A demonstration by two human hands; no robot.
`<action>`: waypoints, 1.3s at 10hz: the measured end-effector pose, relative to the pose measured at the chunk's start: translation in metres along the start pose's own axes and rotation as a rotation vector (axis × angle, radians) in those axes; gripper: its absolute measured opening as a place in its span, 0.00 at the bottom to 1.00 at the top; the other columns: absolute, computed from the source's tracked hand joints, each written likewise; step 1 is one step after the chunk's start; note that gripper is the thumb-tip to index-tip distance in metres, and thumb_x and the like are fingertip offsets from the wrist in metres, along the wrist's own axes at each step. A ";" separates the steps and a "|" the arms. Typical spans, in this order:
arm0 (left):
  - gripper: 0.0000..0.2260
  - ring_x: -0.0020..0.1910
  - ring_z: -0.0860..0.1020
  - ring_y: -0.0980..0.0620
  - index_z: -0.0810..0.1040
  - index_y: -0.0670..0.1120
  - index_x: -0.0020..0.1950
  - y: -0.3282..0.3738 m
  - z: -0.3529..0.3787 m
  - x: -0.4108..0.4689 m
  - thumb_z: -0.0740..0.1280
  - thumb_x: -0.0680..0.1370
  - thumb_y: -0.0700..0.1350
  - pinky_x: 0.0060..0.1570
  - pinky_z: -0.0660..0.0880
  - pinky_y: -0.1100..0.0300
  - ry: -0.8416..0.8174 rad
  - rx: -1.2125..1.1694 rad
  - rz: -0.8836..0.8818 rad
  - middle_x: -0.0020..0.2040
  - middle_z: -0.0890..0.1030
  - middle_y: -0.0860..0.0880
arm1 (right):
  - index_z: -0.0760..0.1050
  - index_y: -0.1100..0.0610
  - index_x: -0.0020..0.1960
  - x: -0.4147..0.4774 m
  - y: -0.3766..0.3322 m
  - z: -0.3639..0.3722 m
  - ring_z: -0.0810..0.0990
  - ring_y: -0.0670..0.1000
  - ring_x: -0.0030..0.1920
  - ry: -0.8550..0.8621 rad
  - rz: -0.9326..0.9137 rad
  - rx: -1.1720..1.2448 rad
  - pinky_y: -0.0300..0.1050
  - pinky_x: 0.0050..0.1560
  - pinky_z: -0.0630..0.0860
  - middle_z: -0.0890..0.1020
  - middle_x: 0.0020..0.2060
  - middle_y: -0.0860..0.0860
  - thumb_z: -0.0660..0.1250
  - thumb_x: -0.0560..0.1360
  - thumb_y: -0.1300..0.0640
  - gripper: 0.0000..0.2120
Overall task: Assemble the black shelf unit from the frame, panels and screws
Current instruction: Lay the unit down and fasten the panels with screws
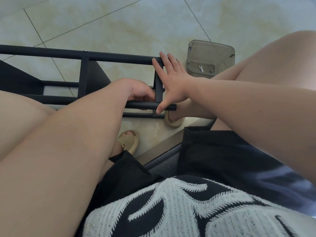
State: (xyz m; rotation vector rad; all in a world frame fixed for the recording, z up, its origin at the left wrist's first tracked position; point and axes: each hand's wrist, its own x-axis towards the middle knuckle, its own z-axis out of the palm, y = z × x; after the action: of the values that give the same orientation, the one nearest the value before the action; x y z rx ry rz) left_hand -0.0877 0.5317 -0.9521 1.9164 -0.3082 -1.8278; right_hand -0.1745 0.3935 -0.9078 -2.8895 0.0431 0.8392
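Black shelf frame lies on its side on the tiled floor, just ahead of the seated person's knees; long round tubes run left to right, short flat crossbars join them. Dark panel already sits inside the frame at the left, slanting down from the far tube. Right hand lies flat over the end crossbar: fingers straight and slightly spread, tips touching the far tube, thumb stretched down onto the near tube. Left hand is just beside that same crossbar, at its joint with the near tube; its fingers curl down round the tube, tips mostly hidden behind it. Whether they pinch a screw as well, cannot tell. Clear plastic tub stands on the floor just beyond the right hand, near the frame's end. Inside it: small flat wrench and one loose screw, close together, not touching. Beige sandals on both feet, one below the frame, the other under its end.
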 end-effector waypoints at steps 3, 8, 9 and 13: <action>0.17 0.58 0.76 0.42 0.77 0.38 0.67 -0.002 -0.002 0.003 0.63 0.78 0.37 0.71 0.68 0.46 -0.043 -0.072 0.042 0.64 0.79 0.36 | 0.30 0.56 0.80 0.000 0.001 0.001 0.31 0.64 0.78 0.003 0.001 0.010 0.61 0.78 0.37 0.32 0.78 0.62 0.72 0.51 0.20 0.79; 0.16 0.43 0.79 0.47 0.86 0.48 0.34 -0.005 -0.003 0.007 0.65 0.77 0.36 0.51 0.73 0.57 -0.034 -0.015 0.019 0.36 0.84 0.48 | 0.29 0.56 0.80 0.000 0.000 0.000 0.31 0.64 0.78 -0.006 0.003 0.003 0.62 0.79 0.37 0.31 0.78 0.62 0.72 0.51 0.20 0.79; 0.10 0.50 0.78 0.45 0.84 0.46 0.47 -0.006 -0.004 0.006 0.64 0.76 0.35 0.58 0.71 0.53 -0.057 -0.051 0.047 0.44 0.84 0.45 | 0.29 0.57 0.80 -0.001 0.000 -0.001 0.31 0.64 0.78 -0.008 0.002 0.007 0.61 0.79 0.37 0.31 0.78 0.62 0.73 0.52 0.20 0.79; 0.08 0.50 0.79 0.44 0.83 0.41 0.53 -0.003 -0.002 0.005 0.68 0.76 0.41 0.60 0.74 0.51 0.004 0.015 0.005 0.46 0.84 0.44 | 0.30 0.57 0.80 -0.002 -0.001 -0.002 0.31 0.65 0.78 -0.002 0.002 0.006 0.62 0.79 0.38 0.31 0.78 0.62 0.73 0.53 0.21 0.78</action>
State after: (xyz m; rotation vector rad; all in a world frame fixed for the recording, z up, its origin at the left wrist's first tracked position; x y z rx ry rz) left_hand -0.0854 0.5319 -0.9578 1.9275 -0.3255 -1.8226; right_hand -0.1753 0.3947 -0.9050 -2.8833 0.0485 0.8416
